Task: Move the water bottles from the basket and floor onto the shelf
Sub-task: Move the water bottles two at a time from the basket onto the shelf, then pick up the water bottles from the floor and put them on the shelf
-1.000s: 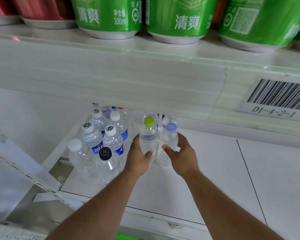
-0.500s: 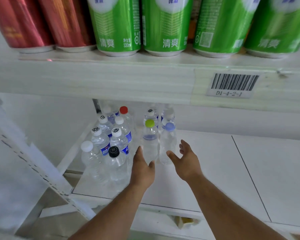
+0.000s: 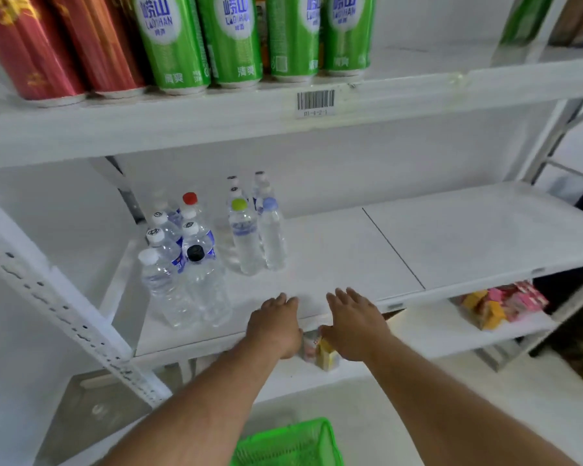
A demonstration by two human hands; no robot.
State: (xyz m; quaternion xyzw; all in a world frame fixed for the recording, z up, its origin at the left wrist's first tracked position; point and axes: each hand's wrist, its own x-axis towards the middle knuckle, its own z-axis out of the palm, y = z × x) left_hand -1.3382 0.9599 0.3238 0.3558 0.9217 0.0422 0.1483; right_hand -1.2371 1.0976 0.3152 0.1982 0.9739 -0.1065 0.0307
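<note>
Head view: water bottles (image 3: 196, 250) stand upright on the white middle shelf (image 3: 451, 243), grouped at its left end, about ten o'clock from the hands. Nearest the shelf's front edge stand a black-capped bottle (image 3: 204, 287) and, touching it on its left, a white-capped bottle (image 3: 155, 284). Behind these are blue-labelled bottles with white printed caps, and at the rear a red-capped bottle (image 3: 190, 198). At two o'clock from this cluster, slightly apart, a green-capped bottle (image 3: 244, 237) and a pale-blue-capped bottle (image 3: 272, 237) stand side by side, touching, with more bottles behind them.

Left hand (image 3: 275, 322) and right hand (image 3: 354, 322) are over the shelf's front edge, palms down, fingers extended and relaxed, holding nothing, clear of every bottle.

At twelve o'clock, the upper shelf (image 3: 216, 119) carries green cans (image 3: 233, 38) and red cans (image 3: 48, 45), with a barcode label (image 3: 315, 102) on its front edge. At six o'clock, a green basket (image 3: 290, 443) sits on the floor. Below the middle shelf, the lower shelf (image 3: 435, 334) holds pink and yellow packets (image 3: 502, 302) at three o'clock; a small yellow packet (image 3: 327, 354) shows between the wrists.
</note>
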